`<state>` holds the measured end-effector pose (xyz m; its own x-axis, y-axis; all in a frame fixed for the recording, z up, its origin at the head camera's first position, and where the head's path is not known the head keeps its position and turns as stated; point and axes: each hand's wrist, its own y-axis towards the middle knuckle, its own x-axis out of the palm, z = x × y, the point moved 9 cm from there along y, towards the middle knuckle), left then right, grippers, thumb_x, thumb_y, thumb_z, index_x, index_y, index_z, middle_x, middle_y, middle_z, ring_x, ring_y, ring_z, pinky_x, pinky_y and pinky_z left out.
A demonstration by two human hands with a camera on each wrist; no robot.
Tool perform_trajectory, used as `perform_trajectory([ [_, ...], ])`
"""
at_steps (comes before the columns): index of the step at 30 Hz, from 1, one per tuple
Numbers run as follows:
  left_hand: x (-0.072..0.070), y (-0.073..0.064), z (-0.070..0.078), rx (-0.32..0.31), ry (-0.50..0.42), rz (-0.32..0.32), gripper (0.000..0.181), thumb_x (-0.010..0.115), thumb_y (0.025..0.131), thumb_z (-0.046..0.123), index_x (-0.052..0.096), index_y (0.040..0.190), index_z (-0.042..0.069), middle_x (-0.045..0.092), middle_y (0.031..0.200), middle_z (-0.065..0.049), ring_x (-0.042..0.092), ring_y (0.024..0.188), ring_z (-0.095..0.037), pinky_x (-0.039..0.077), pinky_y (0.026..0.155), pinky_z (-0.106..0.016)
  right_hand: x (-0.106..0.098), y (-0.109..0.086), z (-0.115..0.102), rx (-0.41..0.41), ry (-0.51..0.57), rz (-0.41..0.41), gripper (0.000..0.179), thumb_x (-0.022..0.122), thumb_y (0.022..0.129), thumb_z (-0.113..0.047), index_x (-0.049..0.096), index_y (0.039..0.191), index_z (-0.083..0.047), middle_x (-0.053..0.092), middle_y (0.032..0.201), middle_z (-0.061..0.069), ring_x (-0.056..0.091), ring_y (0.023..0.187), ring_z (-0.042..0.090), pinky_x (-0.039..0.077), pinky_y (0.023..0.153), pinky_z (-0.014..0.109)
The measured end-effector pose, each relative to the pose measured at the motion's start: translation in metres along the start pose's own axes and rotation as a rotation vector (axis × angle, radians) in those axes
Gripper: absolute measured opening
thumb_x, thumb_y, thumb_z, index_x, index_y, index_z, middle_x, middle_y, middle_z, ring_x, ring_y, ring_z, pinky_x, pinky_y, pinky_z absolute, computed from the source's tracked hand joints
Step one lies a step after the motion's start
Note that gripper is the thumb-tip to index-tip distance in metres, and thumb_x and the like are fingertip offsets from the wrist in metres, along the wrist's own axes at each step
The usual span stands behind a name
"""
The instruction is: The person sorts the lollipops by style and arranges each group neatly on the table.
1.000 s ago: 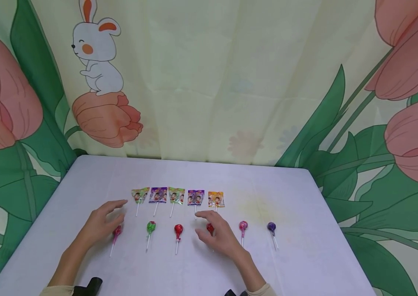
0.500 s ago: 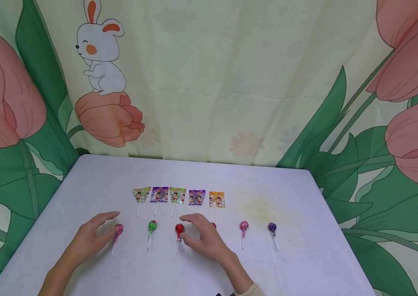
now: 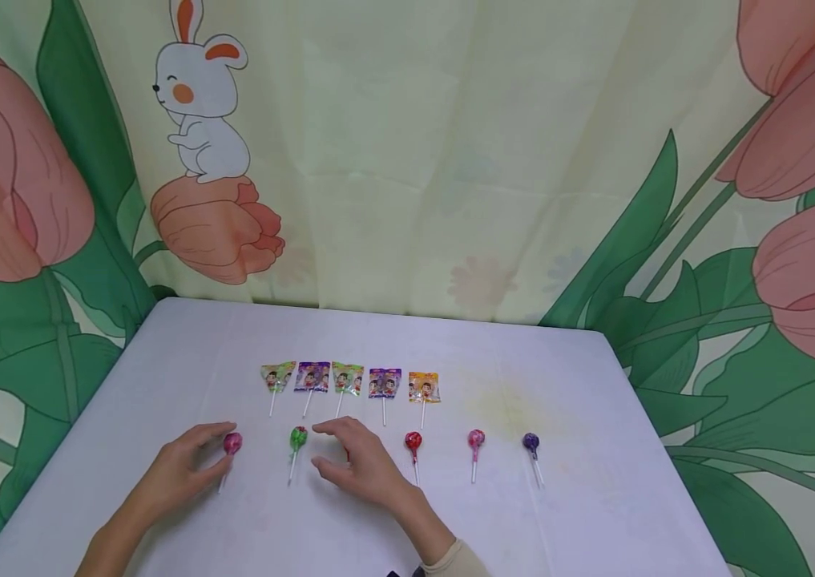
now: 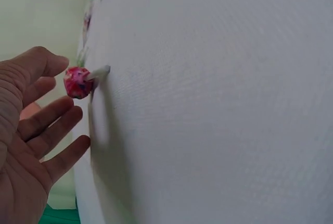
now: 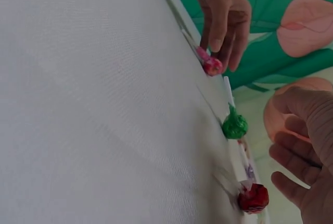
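Bent loosely around a pink lollipop (image 3: 232, 443), my left hand (image 3: 183, 469) has its thumb and fingers on either side of the candy. In the left wrist view a gap shows between the fingers and the candy (image 4: 78, 82). My right hand (image 3: 367, 465) hovers with thumb and forefinger spread, just right of a green lollipop (image 3: 298, 437). Beneath it a red lollipop (image 5: 253, 199) is mostly hidden in the head view. Further right on the white cloth lie another red lollipop (image 3: 413, 442), a pink one (image 3: 476, 438) and a purple one (image 3: 531, 441).
Behind them runs a row of lollipops in flat printed bags: green (image 3: 278, 375), purple (image 3: 312, 376), green, purple (image 3: 385, 382) and orange (image 3: 425, 386). A white-covered table (image 3: 595, 497) carries everything. A curtain (image 3: 407, 160) with tulips and a rabbit hangs at the back.
My right hand has swept left, from over the right-hand red lollipop, past the other red one, to beside the green. My left hand has shifted slightly down around the pink lollipop.
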<state>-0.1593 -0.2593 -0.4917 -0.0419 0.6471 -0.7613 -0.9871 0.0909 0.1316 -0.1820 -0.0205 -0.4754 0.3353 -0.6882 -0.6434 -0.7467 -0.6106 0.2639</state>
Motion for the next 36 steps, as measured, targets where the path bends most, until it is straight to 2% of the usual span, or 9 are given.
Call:
perform_trajectory([
  [4,0.002,0.002,-0.001,0.006,0.015,0.001,0.049,0.084,0.080,0.005,0.067,0.126,-0.002,0.067,0.126,-0.022,0.062,0.120,-0.043,0.049,0.099,-0.059,0.007,0.008,-0.003,-0.014,-0.018,0.008,0.041,0.073,0.095,-0.019,0.063,0.134,-0.009,0.065,0.131,0.001,0.059,0.124,0.013,0.050,0.104,0.027],
  [9,0.001,0.005,0.003,0.041,0.031,0.013,0.048,0.085,0.079,0.004,0.069,0.123,-0.001,0.069,0.123,-0.020,0.064,0.117,-0.042,0.050,0.097,-0.059,0.014,0.017,-0.008,-0.042,-0.046,0.040,0.037,0.073,0.095,-0.018,0.065,0.130,-0.008,0.067,0.126,0.004,0.061,0.120,0.012,0.050,0.103,0.024],
  [13,0.002,0.008,0.004,0.046,0.023,-0.001,0.046,0.085,0.080,0.005,0.069,0.122,-0.002,0.069,0.121,-0.019,0.064,0.117,-0.042,0.050,0.098,-0.059,0.019,0.024,-0.005,-0.021,-0.074,0.051,0.036,0.072,0.096,-0.018,0.065,0.128,-0.006,0.067,0.124,0.004,0.062,0.117,0.013,0.050,0.102,0.021],
  [18,0.006,0.011,0.001,0.023,0.029,-0.033,0.044,0.084,0.082,0.007,0.069,0.122,-0.003,0.069,0.120,-0.020,0.064,0.115,-0.043,0.051,0.097,-0.059,0.025,0.029,0.001,0.023,-0.067,0.037,0.035,0.071,0.097,-0.018,0.065,0.129,-0.006,0.066,0.124,0.004,0.063,0.113,0.013,0.050,0.099,0.021],
  [25,0.006,0.013,-0.001,0.010,0.037,-0.031,0.040,0.083,0.082,0.007,0.070,0.119,-0.003,0.071,0.115,-0.018,0.066,0.111,-0.041,0.052,0.096,-0.059,0.030,0.034,0.006,0.060,-0.084,0.020,0.035,0.070,0.098,-0.022,0.065,0.129,-0.008,0.065,0.122,0.001,0.062,0.108,0.008,0.050,0.095,0.020],
  [29,0.007,0.014,-0.002,0.006,0.041,-0.030,0.038,0.083,0.082,0.006,0.071,0.117,-0.004,0.072,0.112,-0.017,0.066,0.109,-0.040,0.052,0.095,-0.059,0.034,0.036,0.007,0.056,-0.110,0.010,0.033,0.071,0.098,-0.021,0.067,0.127,-0.008,0.067,0.118,0.002,0.062,0.105,0.008,0.050,0.093,0.018],
  [36,0.010,0.015,-0.006,-0.052,0.047,-0.063,0.037,0.082,0.085,0.009,0.071,0.118,-0.003,0.072,0.112,-0.015,0.066,0.110,-0.040,0.052,0.097,-0.061,0.040,0.037,0.007,0.053,-0.104,-0.012,0.029,0.071,0.097,-0.018,0.069,0.125,-0.008,0.068,0.116,0.001,0.060,0.104,0.004,0.049,0.091,0.015],
])
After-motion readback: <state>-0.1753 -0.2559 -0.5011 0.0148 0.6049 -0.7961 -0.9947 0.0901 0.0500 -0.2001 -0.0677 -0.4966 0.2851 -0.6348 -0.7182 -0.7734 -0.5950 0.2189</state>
